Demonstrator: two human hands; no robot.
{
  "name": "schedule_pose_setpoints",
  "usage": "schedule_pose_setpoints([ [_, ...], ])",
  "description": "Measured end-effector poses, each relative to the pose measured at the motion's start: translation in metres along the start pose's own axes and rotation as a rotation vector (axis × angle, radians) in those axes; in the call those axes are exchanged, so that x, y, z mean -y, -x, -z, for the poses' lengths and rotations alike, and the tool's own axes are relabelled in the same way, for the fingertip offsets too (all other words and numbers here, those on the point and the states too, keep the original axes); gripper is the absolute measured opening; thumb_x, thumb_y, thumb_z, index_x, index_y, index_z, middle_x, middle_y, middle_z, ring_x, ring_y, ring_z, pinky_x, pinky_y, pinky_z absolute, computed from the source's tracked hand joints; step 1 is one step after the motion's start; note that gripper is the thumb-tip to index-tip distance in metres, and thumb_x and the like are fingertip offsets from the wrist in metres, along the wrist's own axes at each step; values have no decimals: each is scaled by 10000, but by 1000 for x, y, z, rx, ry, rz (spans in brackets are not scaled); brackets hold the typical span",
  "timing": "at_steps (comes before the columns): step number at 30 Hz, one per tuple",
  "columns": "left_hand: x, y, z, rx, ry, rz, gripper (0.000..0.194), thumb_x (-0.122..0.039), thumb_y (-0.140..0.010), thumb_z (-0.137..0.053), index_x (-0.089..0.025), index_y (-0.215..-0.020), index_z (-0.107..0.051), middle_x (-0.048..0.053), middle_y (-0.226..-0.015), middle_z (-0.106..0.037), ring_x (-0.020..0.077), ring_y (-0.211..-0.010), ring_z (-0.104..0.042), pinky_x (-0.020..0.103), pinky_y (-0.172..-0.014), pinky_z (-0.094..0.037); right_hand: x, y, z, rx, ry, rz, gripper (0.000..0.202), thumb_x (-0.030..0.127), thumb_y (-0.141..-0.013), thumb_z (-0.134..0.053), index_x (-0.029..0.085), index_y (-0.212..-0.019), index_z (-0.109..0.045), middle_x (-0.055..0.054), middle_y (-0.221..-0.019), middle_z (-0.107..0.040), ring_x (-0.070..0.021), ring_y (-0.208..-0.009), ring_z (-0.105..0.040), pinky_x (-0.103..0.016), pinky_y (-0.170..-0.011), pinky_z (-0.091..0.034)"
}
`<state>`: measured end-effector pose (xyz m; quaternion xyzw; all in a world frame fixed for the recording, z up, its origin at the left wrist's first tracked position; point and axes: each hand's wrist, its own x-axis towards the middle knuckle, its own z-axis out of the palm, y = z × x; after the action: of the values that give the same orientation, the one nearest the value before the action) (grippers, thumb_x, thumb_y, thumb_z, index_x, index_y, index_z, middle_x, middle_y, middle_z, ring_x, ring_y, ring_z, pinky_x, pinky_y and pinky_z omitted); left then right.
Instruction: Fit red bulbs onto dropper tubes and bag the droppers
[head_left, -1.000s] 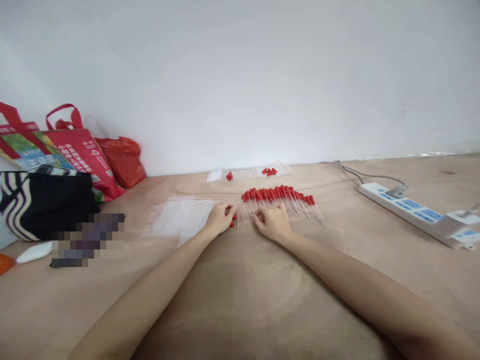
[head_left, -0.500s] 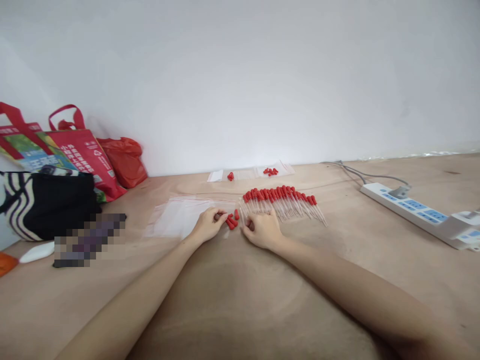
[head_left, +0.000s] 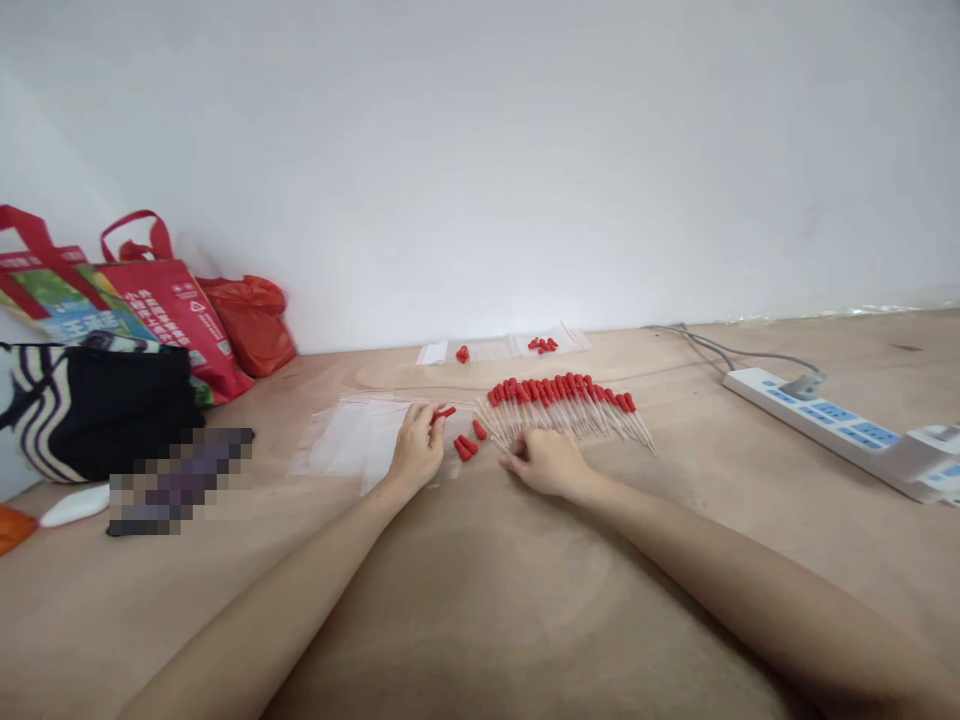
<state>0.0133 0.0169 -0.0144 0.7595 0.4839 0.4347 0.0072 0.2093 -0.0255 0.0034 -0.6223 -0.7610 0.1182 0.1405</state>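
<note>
Red cap [head_left: 447, 412], partly hidden, left fingers [head_left: 422, 413] curled

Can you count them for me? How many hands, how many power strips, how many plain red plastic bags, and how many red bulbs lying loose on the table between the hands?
Hands, left hand and right hand: 2
Loose red bulbs: 3
Power strip: 1
Plain red plastic bag: 1
Total: 7
</note>
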Motion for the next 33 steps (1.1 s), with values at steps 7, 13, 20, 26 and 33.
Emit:
schedule_pose_setpoints([
  [7, -32, 17, 4, 155, 129, -168, 148, -190, -834, -414, -167, -887, -550, 37, -812, -521, 125, -694, -547, 259, -651, -461, -22, 17, -19, -255, 47, 139, 168, 270, -830, -385, 162, -770, -499, -84, -852, -621, -211, -818, -540, -327, -703, -268],
  [13, -42, 24, 2, 279, 15, -285, 100, -259, -815, -491, -181, -805, -553, 23, -782, -608, 166, -757, -551, 311, -718, -404, -45, 24, -18, -338, -121, 244, 147, 256, -862, -316, 172, -812, -425, -10, -679, -599, -136, -578, -516, -298, -690, -252],
  [20, -43, 24, 0, 307, -6, -265, 130, -281, -828, -472, -185, -826, -561, 27, -801, -633, 173, -776, -561, 313, -731, -391, -39, 22, -14, -257, -107, 330, 124, 243, -853, -337, 174, -799, -425, -24, -734, -621, -144, -642, -538, -296, -707, -224],
  [26, -43, 24, 0, 299, 32, -284, 140, -263, -837, -454, -182, -821, -567, 30, -801, -640, 167, -777, -569, 309, -745, -392, -40, 23, -14, -249, -90, 359, 114, 238, -849, -360, 170, -802, -439, -17, -769, -629, -135, -665, -546, -285, -697, -217],
  [33, -43, 24, -1, 331, 46, -331, 186, -257, -851, -429, -174, -791, -584, 26, -739, -642, 156, -711, -566, 316, -739, -384, -45, 18, -13, -223, -113, 442, 152, 255, -847, -382, 175, -773, -489, 0, -746, -632, -113, -626, -520, -273, -698, -220],
])
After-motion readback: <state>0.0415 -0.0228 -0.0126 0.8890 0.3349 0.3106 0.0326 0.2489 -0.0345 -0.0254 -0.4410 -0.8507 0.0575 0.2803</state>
